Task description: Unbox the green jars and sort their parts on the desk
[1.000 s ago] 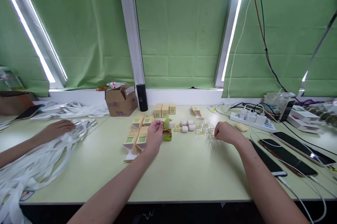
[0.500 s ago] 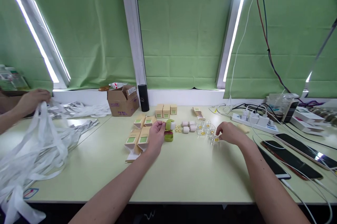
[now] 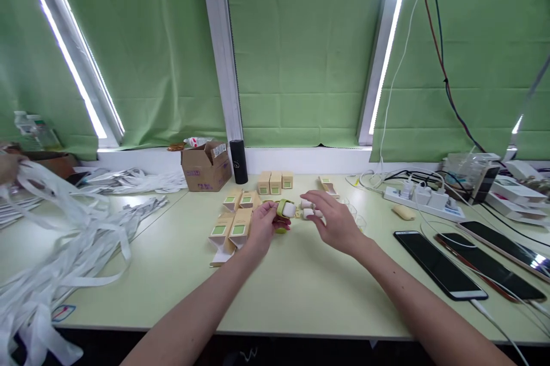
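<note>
My left hand point(image 3: 263, 225) is closed on a small olive-green case point(image 3: 281, 208) at the middle of the table. A white cylinder point(image 3: 289, 211) sticks out of its right side, and a second green part lies just below, partly behind my fingers. My right hand point(image 3: 337, 223) hovers to the right with thumb and fingers apart. Its fingertips are around several small white cylinders point(image 3: 307, 213), with no grip visible. Tiny yellow pieces point(image 3: 297, 214) lie between the hands. Clear cups point(image 3: 360, 221) stand partly hidden behind my right hand.
Left of my hands are several kraft boxes with green labels point(image 3: 239, 229); others point(image 3: 275, 183) stand behind. A carton point(image 3: 206, 166) and black cylinder point(image 3: 239, 161) are at the back. White straps point(image 3: 98, 246) fill the left, near another person's hand. Phones point(image 3: 440, 264) and a power strip point(image 3: 423, 204) lie right.
My right hand has left the clear cups and moved left to the white cylinders, its fingers now apart. My left hand still holds the green case, now tilted. The other person's hand moved left.
</note>
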{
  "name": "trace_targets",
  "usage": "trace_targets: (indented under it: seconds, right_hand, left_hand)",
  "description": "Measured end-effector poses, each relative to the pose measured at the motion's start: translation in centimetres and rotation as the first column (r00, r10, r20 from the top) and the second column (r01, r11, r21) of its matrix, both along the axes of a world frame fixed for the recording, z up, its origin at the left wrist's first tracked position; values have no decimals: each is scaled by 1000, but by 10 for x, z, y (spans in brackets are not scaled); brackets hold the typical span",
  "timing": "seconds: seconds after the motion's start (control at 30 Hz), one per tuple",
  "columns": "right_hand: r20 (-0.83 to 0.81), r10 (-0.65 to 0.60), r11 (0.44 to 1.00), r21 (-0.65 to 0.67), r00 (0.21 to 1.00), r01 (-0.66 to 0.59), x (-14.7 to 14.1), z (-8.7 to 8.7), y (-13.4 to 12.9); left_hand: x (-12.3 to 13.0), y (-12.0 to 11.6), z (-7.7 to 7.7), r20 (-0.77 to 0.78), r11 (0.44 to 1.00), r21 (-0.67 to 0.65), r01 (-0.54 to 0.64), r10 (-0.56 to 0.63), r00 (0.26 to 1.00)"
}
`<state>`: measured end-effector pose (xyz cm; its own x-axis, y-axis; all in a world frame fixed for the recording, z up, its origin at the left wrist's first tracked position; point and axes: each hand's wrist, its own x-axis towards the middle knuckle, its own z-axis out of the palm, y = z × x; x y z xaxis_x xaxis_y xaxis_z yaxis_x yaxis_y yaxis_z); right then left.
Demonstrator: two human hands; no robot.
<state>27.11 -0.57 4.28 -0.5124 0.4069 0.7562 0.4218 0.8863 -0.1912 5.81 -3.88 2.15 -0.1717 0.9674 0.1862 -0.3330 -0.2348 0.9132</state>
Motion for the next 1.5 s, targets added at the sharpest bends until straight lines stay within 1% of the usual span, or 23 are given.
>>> trace_targets:
  seconds: [0.07, 0.13, 0.3, 0.43, 0.5, 0.57, 0.63, 0.7, 0.8, 0.87, 0.97, 1.03, 1.07, 1.13, 1.23, 1.33, 1.4, 1.5]
  right_hand:
    - [44, 64, 998, 19, 997, -64, -12, -1, -4]
    - [67, 102, 994, 27, 993, -104, -21, -1, -5]
    - [-20, 179, 984, 22, 984, -179, -33, -10, -4]
    - [-108, 216, 973, -55, 970, -223, -32, -20, -1]
    - [-167, 235, 958, -126, 957, -257, -31, -22, -2]
    - [-245, 242, 930, -216, 939, -296, -31, -23, -2]
    - [-347, 222, 887, -316, 911, -337, -32, -24, -2]
    - [-459, 184, 816, -422, 869, -395, -32, -24, 1]
    - [-580, 113, 673, -553, 807, -491, -33, -25, 7]
    - [-621, 59, 597, -606, 781, -526, -33, -26, 11]
    - [-646, 2, 521, -651, 763, -552, -33, -27, 16]
    - [-643, -3, 503, -663, 766, -555, -34, -29, 17]
    - [-636, 2, 507, -665, 772, -549, -34, -30, 17]
    - [-615, 18, 538, -658, 788, -526, -35, -32, 16]
    - [-547, 37, 629, -637, 836, -445, -36, -36, 13]
    - [-448, 49, 720, -604, 893, -342, -35, -36, 8]
    - [-406, 55, 768, -566, 912, -298, -35, -36, 6]
    - [-373, 67, 823, -503, 925, -262, -33, -36, 4]
  left_hand:
    - [0, 0, 1, -2, 1000, 1, 12, -12, 1000]
    - [1, -1, 1, -3, 1000, 6, 23, -23, 1000]
    - [2, -3, 2, -14, 996, -26, 85, -85, 996]
    - [4, -7, 5, -20, 990, -61, 124, -125, 992]
    - [5, -8, 6, -38, 986, -72, 153, -156, 987]
    - [5, -8, 6, -78, 977, -80, 199, -205, 976]
    - [5, -8, 4, -140, 967, -85, 242, -252, 958]
    - [4, -7, 2, -211, 962, -92, 258, -273, 939]
    - [4, -4, -2, -286, 977, -77, 199, -212, 934]
    - [4, -3, -2, -292, 990, -47, 131, -139, 946]
    - [3, -1, -2, -255, 998, -15, 58, -60, 965]
    - [3, 0, -3, -230, 999, -7, 47, -48, 972]
    - [3, 0, -3, -221, 999, -8, 51, -51, 974]
    - [3, 2, -3, -211, 998, -11, 65, -66, 975]
    - [5, 1, -4, -211, 998, -7, 70, -70, 975]
    - [5, -1, -2, -227, 999, 0, 38, -37, 973]
    - [4, -2, -1, -243, 1000, -10, 21, -23, 970]
    - [2, -2, -1, -265, 1000, -14, 3, -6, 964]
